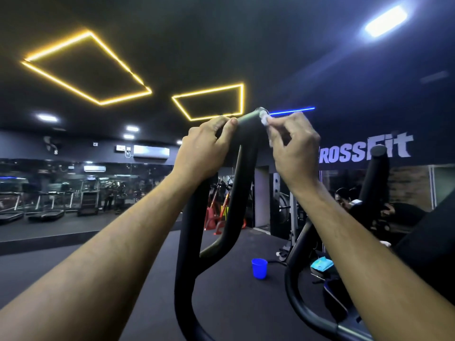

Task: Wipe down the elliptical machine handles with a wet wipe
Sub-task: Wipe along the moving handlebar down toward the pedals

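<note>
Black elliptical handle rising as a tall loop in the middle of the view, top end capped just under the yellow ceiling light outlines. Small white wet wipe bunched against the right side of that top end, touching the cap. Right hand raised beside it, fingers curled, thumb and fingertips pinching the wipe and pressing it to the handle. Left hand wrapped round the upper part of the same handle from the left, fingers curled over the bar, thumb tip lying near the top. Both forearms bare, reaching up from the lower corners. Second handle standing upright to the right, well apart, in front of the white wall lettering. Blue cup on the dark floor beyond the loop, and a teal packet lying near it on the machine's lower frame. Row of treadmills and a mirrored wall far off on the left
</note>
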Tool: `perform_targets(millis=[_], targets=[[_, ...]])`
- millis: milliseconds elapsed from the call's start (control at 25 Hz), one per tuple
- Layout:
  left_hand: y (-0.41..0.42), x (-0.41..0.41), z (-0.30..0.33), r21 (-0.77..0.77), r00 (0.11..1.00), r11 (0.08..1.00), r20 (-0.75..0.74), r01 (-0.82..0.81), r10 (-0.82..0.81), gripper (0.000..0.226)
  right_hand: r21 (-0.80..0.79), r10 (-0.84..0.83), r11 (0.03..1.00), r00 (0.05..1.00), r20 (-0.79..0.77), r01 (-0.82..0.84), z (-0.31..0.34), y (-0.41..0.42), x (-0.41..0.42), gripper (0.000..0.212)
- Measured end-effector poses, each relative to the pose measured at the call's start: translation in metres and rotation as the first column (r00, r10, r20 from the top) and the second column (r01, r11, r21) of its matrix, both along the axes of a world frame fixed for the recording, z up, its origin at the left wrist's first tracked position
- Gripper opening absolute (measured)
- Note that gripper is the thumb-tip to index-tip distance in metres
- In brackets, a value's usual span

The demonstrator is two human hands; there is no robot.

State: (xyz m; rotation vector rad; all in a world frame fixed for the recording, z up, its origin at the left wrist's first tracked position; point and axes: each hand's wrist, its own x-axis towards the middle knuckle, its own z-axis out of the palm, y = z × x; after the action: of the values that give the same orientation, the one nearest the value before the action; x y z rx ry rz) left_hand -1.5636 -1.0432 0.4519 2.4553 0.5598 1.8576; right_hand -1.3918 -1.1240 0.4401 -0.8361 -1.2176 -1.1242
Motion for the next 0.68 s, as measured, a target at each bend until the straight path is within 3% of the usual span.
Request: perform_targets(millis=[160, 240, 320, 440, 560, 600, 680], targets=[[0.001, 0.0, 0.001, 0.024, 1.0, 1.0, 0.002, -0.01, 0.01, 0.036, -0.064, 0.204, 0.974, 0.962, -0.183, -0.218, 0.008, -0.009, 0.009, 0.008], [0.001, 0.0, 0.001, 0.01, 1.0, 1.0, 0.007, 0.009, -0.009, 0.036, -0.088, 0.393, 0.898, 0.876, -0.278, -0.431, 0.04, -0.007, 0.011, 0.008], [0.0, 0.0, 0.0, 0.001, 1.0, 1.0, 0.014, 0.018, -0.018, 0.036, -0.263, 0.471, 0.795, 0.83, -0.299, -0.546, 0.069, -0.001, 0.01, 0.009], [0.0, 0.0, 0.001, -0.001, 1.0, 1.0, 0.012, 0.01, -0.01, 0.035, -0.409, 0.458, 0.702, 0.809, -0.368, -0.583, 0.077, 0.012, 0.018, 0.01], [0.001, 0.0, 0.001, -0.004, 1.0, 1.0, 0.012, 0.012, -0.012, 0.032, -0.499, 0.336, 0.685, 0.838, -0.43, -0.531, 0.038, 0.007, 0.023, 0.015], [-0.001, 0.0, 0.001, -0.013, 1.0, 1.0, 0.011, 0.01, -0.01, 0.031, -0.482, 0.319, 0.712, 0.847, -0.426, -0.51, 0.023, 0.003, 0.024, 0.015], [-0.001, 0.0, 0.001, -0.026, 1.0, 1.0, 0.012, 0.004, -0.004, 0.029, -0.212, 0.391, 0.818, 0.787, -0.477, -0.535, 0.01, -0.007, 0.026, 0.01]])
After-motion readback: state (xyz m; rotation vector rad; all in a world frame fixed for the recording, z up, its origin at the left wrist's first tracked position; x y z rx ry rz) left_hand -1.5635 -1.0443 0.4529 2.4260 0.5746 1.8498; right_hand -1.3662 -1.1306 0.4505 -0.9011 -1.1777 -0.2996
